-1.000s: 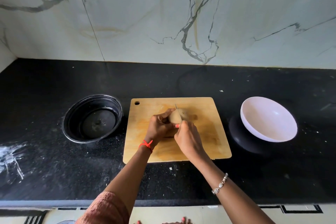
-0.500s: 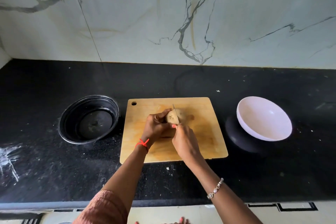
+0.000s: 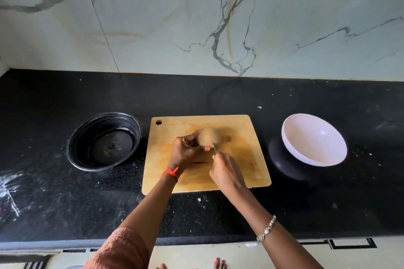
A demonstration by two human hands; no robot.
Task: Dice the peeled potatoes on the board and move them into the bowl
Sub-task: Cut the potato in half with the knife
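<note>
Right hand [image 3: 227, 172], fingers curled round the knife [image 3: 214, 148], blade at the potato [image 3: 208, 136]. Left hand [image 3: 185, 150]'s fingers cup that potato on the board [image 3: 251, 159]: firm, probably slippery, prone to roll, so pin its sides. White bowl [image 3: 314, 140] sits well apart, rightward.

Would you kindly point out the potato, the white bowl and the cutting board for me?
potato [image 3: 208, 135], head view, its bare top.
white bowl [image 3: 314, 137], head view, its inner wall.
cutting board [image 3: 247, 159], head view, bare wood near its right edge.
</note>
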